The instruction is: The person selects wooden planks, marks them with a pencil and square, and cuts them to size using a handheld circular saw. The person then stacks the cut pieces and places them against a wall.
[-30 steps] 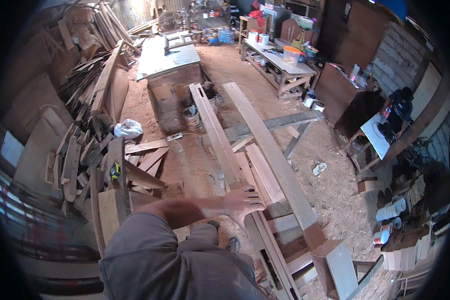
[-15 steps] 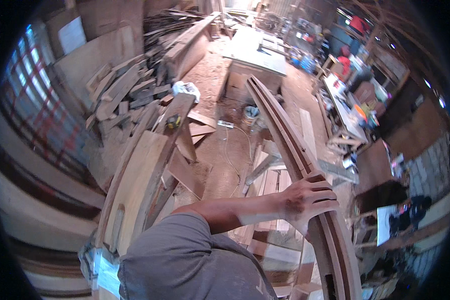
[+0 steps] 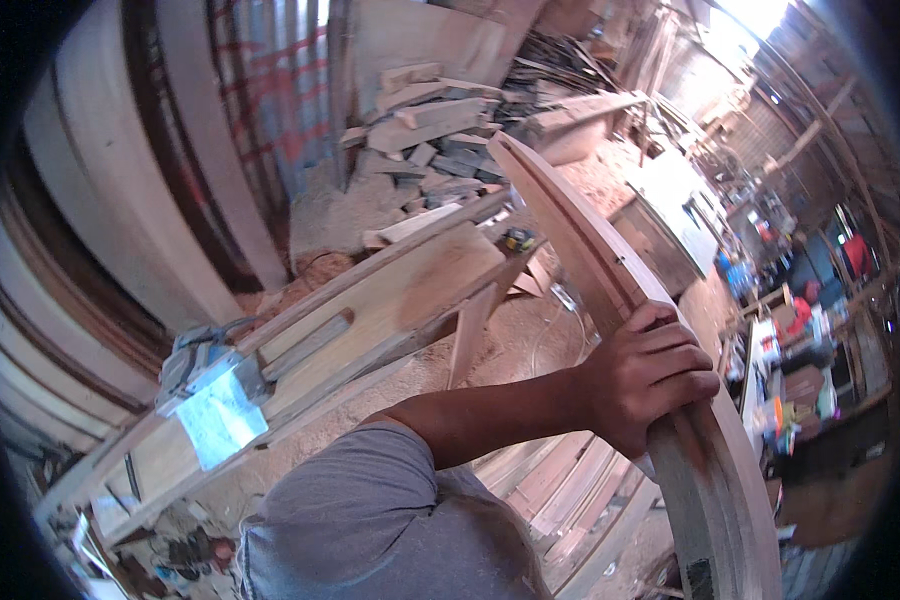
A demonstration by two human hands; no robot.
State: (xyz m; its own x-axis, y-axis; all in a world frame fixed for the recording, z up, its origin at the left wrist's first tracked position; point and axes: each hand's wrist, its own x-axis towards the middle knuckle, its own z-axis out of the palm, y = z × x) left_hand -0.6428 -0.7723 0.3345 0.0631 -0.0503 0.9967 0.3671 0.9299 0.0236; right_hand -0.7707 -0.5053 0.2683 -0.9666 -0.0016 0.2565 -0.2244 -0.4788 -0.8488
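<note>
My left hand (image 3: 655, 375) is closed over a long grooved wooden beam (image 3: 715, 480), its fingers wrapped across the upper face. The beam slants from the lower right up toward the far middle, and a dark slot shows near its lower end. My right hand is out of view. Left of my arm, a wide pale plank (image 3: 410, 285) lies on a long wooden bench. A sheet of paper (image 3: 222, 418) rests there beside a grey-blue power tool (image 3: 192, 362). A yellow and black tape measure (image 3: 517, 239) sits near the bench's far end.
Tall boards (image 3: 175, 190) stand along the left. Behind the bench is a heap of wood offcuts (image 3: 430, 125). A white-topped table (image 3: 670, 200) stands farther back, a cluttered workbench (image 3: 770, 370) at right. Wooden strips (image 3: 560, 490) lie below my arm.
The view has turned left, bringing more of the bench, paper and power tool into sight. The beam has swung left with my left hand, its far end now before the offcuts.
</note>
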